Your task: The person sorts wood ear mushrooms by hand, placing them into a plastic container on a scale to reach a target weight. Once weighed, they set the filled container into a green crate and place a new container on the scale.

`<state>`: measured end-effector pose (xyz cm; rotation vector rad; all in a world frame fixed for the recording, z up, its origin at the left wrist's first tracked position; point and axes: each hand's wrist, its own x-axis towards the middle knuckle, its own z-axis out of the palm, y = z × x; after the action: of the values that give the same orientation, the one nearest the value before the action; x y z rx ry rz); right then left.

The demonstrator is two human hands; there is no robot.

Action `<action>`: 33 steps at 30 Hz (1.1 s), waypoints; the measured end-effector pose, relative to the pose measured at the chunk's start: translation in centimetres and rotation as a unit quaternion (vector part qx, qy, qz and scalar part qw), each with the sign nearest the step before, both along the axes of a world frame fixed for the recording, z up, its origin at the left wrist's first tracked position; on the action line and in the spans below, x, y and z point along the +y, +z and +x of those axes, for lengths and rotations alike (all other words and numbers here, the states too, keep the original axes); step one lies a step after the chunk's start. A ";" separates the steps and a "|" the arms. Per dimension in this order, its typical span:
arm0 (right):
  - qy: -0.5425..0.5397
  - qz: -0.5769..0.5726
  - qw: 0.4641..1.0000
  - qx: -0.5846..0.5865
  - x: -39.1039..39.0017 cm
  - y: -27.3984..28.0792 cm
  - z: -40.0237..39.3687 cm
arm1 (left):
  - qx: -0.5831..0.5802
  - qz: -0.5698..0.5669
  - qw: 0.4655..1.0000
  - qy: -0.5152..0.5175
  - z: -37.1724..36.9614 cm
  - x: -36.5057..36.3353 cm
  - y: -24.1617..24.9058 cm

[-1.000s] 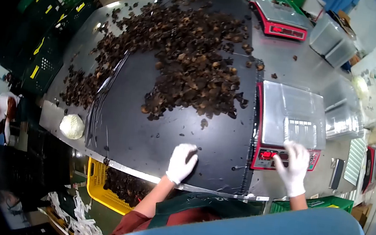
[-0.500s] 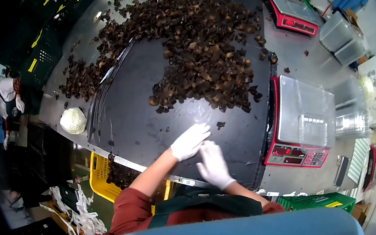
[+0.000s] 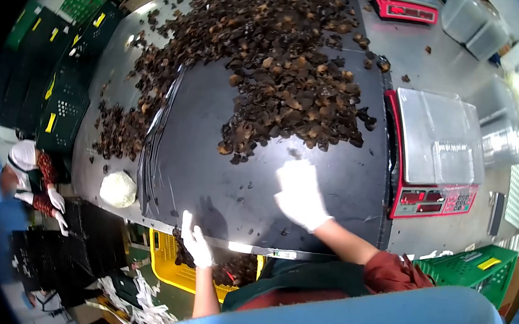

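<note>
My left hand (image 3: 198,243), in a white glove, is raised at the near edge of the table, above a yellow crate (image 3: 161,270) that contains dark pieces. Its fingers are stretched out and nothing is in them. Over the black sheet (image 3: 192,135) is my right hand (image 3: 302,195), also gloved, palm down with the thumb apart from the fingers; glare and blur soften its fingertips. Just beyond them lies a small dark scrap (image 3: 294,154). Farther off spreads a large heap of brown-black, curled pieces resembling wood ear mushrooms (image 3: 299,96).
A red scale (image 3: 434,200) with a clear plastic tray on it stands at the right; a second scale (image 3: 408,11) is behind. A white netted ball (image 3: 119,189) sits at the left edge. Another person (image 3: 33,178) works at the left. A green crate (image 3: 478,267) is low right.
My hands were together over the sheet. The left has drawn back to the table edge above the crate; the right has moved forward toward the heap. The view has shifted slightly.
</note>
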<state>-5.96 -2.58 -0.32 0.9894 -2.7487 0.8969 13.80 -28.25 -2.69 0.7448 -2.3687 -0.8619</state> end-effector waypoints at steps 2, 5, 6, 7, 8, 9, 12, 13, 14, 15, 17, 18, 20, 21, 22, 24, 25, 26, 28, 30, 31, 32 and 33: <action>0.163 -0.030 0.984 -0.067 -5.0 1.0 2.5 | -0.005 -0.019 1.000 -0.018 -1.0 0.6 1.2; 0.358 -0.108 0.927 -0.028 -10.7 -4.7 10.9 | 0.004 -0.038 0.999 -0.037 -1.5 -0.2 2.6; 0.394 -0.235 0.887 -0.057 -12.0 -7.8 13.2 | 0.003 -0.053 0.998 -0.040 -1.3 -0.4 3.4; 0.393 -0.238 0.888 -0.012 -11.6 -6.5 11.9 | -0.009 -0.046 0.999 -0.027 -1.0 -0.4 4.6; 0.392 -0.239 0.888 0.032 -10.6 -5.7 10.1 | -0.007 -0.058 0.998 -0.021 0.1 -1.6 4.1; 0.370 -0.104 0.920 -0.076 -8.2 0.8 5.6 | 0.013 -0.010 1.000 0.010 0.8 -1.9 4.1; -0.039 -0.106 0.993 0.043 -7.3 -3.9 -0.4 | 0.040 0.058 0.996 0.055 3.4 -3.3 2.8; -0.023 -0.065 0.996 0.054 -7.6 -3.8 -0.1 | 0.060 0.079 0.993 0.061 2.9 -3.0 2.9; -0.009 -0.024 0.998 0.064 -8.0 -3.5 0.1 | 0.080 0.100 0.990 0.066 2.3 -2.6 3.0; 0.084 0.016 0.996 -0.038 -8.5 -1.3 0.9 | 0.070 0.105 0.990 0.062 1.3 -2.2 3.3; 0.267 0.087 0.957 -0.077 -9.8 1.8 4.3 | 0.067 0.112 0.991 0.034 -1.1 -2.2 2.8; 0.337 -0.007 0.942 -0.009 -10.5 -0.1 7.4 | 0.054 0.131 0.990 0.026 -3.1 -1.3 3.8; 0.572 0.102 0.794 -0.179 -11.0 1.0 10.2 | 0.062 0.090 0.994 -0.032 -6.1 -1.4 2.8; 0.546 -0.247 0.773 -0.209 -10.2 -4.6 13.1 | 0.049 0.062 0.996 -0.045 -7.8 -0.8 2.9; 0.500 -0.312 0.786 -0.187 -9.2 -2.6 11.7 | 0.048 0.068 0.994 -0.067 -9.3 -0.7 2.8; 0.384 -0.148 0.890 -0.194 -7.4 1.2 5.5 | 0.035 0.082 0.992 -0.094 -11.9 -0.8 1.5; 0.280 -0.216 0.932 -0.075 -6.3 1.5 2.3 | 0.020 0.085 0.991 -0.102 -13.3 -0.7 1.4; 0.170 -0.238 0.956 -0.015 -4.3 1.8 -1.4 | 0.017 0.060 0.992 -0.109 -14.6 -1.1 0.3; -0.060 -0.134 0.987 0.062 0.2 0.9 -8.0 | -0.011 0.001 0.994 -0.105 -17.2 -1.6 -0.2; -0.224 -0.328 0.913 0.096 4.4 1.7 -12.4 | -0.017 -0.025 0.995 -0.096 -20.0 -2.8 -1.7; -0.281 -0.268 0.911 0.138 6.2 0.3 -14.5 | -0.020 -0.021 0.995 -0.097 -21.6 -3.6 -2.9; -0.303 -0.294 0.904 0.065 7.8 -1.2 -16.5 | -0.022 -0.018 0.995 -0.100 -23.1 -3.9 -3.5; -0.320 -0.318 0.892 0.032 8.9 -3.5 -18.3 | -0.028 -0.012 0.995 -0.097 -24.5 -3.3 -3.2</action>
<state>-24.29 6.34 -3.79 -0.0101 -2.1910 1.4139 -10.74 -31.54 -5.85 0.5422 -2.5280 -0.9010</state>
